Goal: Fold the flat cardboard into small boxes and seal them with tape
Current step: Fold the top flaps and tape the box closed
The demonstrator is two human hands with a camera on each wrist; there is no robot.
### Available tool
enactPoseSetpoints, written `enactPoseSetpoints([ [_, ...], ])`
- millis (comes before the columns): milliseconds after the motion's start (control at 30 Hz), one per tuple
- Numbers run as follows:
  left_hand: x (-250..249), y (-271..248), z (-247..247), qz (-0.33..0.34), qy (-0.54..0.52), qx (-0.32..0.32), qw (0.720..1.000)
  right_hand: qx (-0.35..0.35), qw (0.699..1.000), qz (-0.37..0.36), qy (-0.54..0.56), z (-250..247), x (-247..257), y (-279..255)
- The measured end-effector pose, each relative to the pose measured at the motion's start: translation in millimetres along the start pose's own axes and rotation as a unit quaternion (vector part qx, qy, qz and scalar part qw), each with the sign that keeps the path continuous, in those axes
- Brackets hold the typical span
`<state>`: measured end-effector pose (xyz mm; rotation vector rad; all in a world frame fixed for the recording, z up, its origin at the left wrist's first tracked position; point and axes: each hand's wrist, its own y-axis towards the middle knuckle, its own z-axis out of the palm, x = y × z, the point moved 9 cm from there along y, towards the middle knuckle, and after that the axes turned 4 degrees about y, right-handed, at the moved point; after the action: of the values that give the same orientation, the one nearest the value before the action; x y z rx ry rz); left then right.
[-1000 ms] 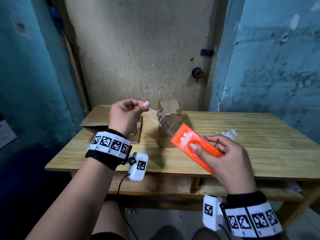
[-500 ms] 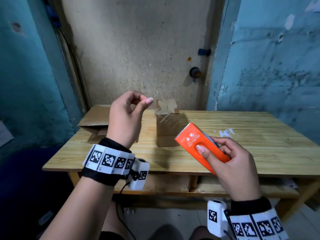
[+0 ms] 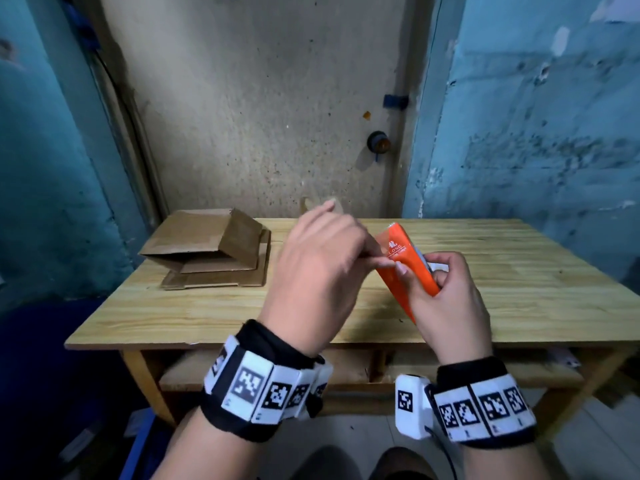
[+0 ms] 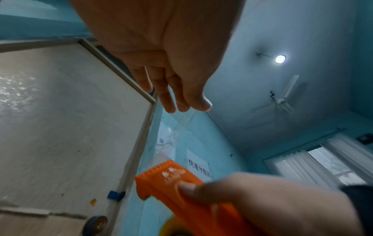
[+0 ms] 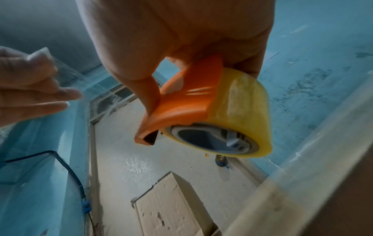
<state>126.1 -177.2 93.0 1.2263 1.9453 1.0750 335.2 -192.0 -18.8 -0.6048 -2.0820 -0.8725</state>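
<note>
My right hand (image 3: 420, 271) grips an orange tape dispenser (image 3: 398, 247) above the table, tilted up to the left. Its yellow tape roll (image 5: 242, 108) shows in the right wrist view. My left hand (image 3: 377, 261) is at the dispenser's mouth. There thumb and fingers (image 4: 189, 107) pinch the end of a clear tape strip (image 4: 173, 135) that runs down to the toothed edge of the dispenser (image 4: 167, 178). The small cardboard box (image 5: 167, 207) stands on the table behind my hands. In the head view only its top flaps (image 3: 329, 204) show.
A stack of flat cardboard blanks (image 3: 214, 268), with one half-folded piece on top, lies at the back left of the wooden table (image 3: 519, 271). A wall stands close behind the table. A lower shelf (image 3: 346, 372) runs under the tabletop.
The tape stretched between my hands one second ago has come away. My left hand rose, then came back down to the dispenser's mouth. The right hand tilted the dispenser more upright.
</note>
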Motion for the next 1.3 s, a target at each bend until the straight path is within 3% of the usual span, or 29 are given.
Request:
enactPoseSetpoints([
  [133,-29,-9,2,0.01,-0.063,-0.007,0.998,-0.037,0.998,0.004,-0.048,-13,-6,19],
  [200,-45,-9,-11,0.015,-0.119,-0.027,0.992,-0.067,0.992,0.042,-0.097,-30,-27,42],
  [267,-39,-5,-20,-0.021,-0.171,-0.038,0.984,-0.084,0.988,0.063,-0.115,-46,-41,65],
  [333,-6,-1,-14,-0.11,-0.25,-0.035,0.961,-0.056,0.988,0.058,-0.131,-45,-44,83],
  [467,53,-9,11,-0.228,-0.358,-0.029,0.905,0.136,0.969,0.066,-0.193,7,-60,87],
  [533,66,-14,18,-0.253,-0.391,-0.034,0.884,0.114,0.977,0.023,-0.178,12,-52,86],
  [600,75,-19,23,-0.275,-0.413,-0.039,0.867,0.031,0.989,-0.062,-0.134,2,-25,77],
  [667,82,-24,25,-0.287,-0.422,-0.038,0.859,0.021,0.994,-0.105,-0.026,-1,8,53],
  [700,85,-26,26,-0.289,-0.423,-0.036,0.858,0.07,0.991,-0.092,0.072,6,19,38],
  [767,92,-29,28,-0.292,-0.427,-0.037,0.855,0.188,0.946,-0.059,0.256,25,43,9],
  [867,98,-32,25,-0.292,-0.43,-0.048,0.853,0.282,0.884,-0.065,0.367,42,66,-18],
  [1033,109,-39,19,-0.301,-0.422,-0.071,0.852,0.187,0.899,-0.073,0.39,43,71,-18],
  [1167,114,-43,12,-0.311,-0.4,-0.1,0.856,0.138,0.893,-0.071,0.423,35,73,-10],
  [1300,124,-47,7,-0.325,-0.37,-0.143,0.858,0.088,0.908,-0.101,0.397,25,80,-1],
])
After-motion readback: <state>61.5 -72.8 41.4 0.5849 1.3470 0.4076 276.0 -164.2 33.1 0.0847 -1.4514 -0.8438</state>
